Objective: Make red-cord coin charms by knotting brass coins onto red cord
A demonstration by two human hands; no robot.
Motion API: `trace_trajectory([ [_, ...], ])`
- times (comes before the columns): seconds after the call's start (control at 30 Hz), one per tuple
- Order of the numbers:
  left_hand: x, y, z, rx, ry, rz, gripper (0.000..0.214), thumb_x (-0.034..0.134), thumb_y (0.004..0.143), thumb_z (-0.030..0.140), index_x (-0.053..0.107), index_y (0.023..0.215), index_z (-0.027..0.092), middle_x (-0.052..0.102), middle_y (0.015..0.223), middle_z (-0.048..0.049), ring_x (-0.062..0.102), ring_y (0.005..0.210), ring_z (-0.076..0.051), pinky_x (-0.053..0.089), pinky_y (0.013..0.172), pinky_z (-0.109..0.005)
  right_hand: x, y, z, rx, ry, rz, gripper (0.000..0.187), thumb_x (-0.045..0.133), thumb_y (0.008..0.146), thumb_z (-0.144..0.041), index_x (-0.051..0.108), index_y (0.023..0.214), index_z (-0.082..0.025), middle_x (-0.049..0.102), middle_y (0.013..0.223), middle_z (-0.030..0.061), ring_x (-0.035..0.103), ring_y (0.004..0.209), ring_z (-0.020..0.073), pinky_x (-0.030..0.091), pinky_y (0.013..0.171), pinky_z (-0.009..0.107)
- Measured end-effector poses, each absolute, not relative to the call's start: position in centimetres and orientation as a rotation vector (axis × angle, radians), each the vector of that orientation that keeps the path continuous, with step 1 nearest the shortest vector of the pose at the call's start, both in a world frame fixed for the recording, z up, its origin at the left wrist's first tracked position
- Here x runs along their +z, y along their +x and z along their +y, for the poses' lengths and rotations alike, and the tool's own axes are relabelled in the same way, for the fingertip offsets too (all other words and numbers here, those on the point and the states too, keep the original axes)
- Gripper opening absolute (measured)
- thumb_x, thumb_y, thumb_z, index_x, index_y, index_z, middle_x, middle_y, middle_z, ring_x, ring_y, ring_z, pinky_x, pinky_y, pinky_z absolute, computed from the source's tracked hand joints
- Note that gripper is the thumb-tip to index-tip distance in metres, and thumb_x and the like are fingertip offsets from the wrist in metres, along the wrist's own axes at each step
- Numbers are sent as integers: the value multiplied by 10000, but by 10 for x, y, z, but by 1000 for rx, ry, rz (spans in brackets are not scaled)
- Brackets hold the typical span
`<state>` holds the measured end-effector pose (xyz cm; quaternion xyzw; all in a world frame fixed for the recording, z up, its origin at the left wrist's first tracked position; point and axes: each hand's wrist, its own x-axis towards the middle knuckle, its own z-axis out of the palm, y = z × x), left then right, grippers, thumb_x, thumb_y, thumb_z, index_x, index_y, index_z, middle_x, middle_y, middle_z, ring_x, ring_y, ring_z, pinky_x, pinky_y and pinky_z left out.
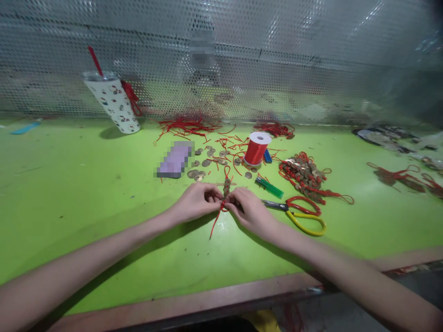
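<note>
A short string of coins [226, 186] tied with red cord lies in front of me, a cord loop at its far end. At its near end my left hand [200, 200] pinches the red cord [223, 206] from the left. My right hand [249, 210] pinches the same cord from the right, thumb and fingertips close together. One loose cord tail hangs down toward the near left. The fingertips partly cover the knot. Just right of my right hand are scissors [294, 212] with red and yellow handles, and a green lighter [270, 187].
A red cord spool [255, 150], loose coins [206, 163], cord scraps and a pixelated purple object [176, 159] lie beyond my hands. Finished-looking coin strings [304, 175] are heaped to the right. A tumbler [112, 101] with a straw stands back left, before a perforated metal panel [242, 69].
</note>
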<state>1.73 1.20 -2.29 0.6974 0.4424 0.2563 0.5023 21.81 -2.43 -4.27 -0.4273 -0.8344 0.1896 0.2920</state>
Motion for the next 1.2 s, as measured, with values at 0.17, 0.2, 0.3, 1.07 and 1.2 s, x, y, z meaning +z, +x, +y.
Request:
trace_trajectory([
  [0.17, -23, 17, 10, 617, 1655, 1073, 142, 679, 681, 194, 743, 790, 131, 679, 664, -8, 581, 607, -126, 432, 578, -237, -43, 220, -23, 503, -1102, -2215, 128, 585, 985, -168, 558, 863, -195, 648, 841, 60, 573, 781, 210, 441, 722, 328],
  [0.2, -22, 17, 10, 619, 1655, 1073, 139, 679, 685, 198, 742, 790, 132, 670, 655, -5, 571, 600, -123, 422, 567, -233, -43, 220, -23, 502, -1096, -2214, 128, 590, 982, -164, 558, 863, -197, 647, 840, 59, 572, 780, 208, 440, 721, 326],
  [0.3, -18, 16, 9, 616, 1669, 1082, 131, 673, 716, 220, 739, 788, 134, 647, 634, 2, 542, 582, -116, 395, 542, -228, -43, 222, -24, 498, -1077, -2213, 114, 594, 977, -158, 561, 875, -198, 645, 846, 58, 570, 784, 206, 438, 721, 323],
  [1.07, -17, 13, 28, 423, 1583, 971, 180, 822, 710, 294, 731, 716, 139, 643, 577, -8, 530, 510, -112, 419, 520, -256, -44, 221, -24, 506, -1122, -2209, 138, 606, 976, -159, 535, 865, -197, 629, 851, 58, 563, 813, 221, 442, 735, 336],
  [1.2, -10, 13, 34, 343, 1621, 969, 199, 826, 689, 314, 736, 715, 139, 634, 549, 5, 533, 496, -112, 412, 510, -247, -44, 221, -24, 486, -1123, -2217, 125, 592, 984, -164, 540, 876, -200, 635, 862, 61, 568, 827, 223, 447, 749, 341],
])
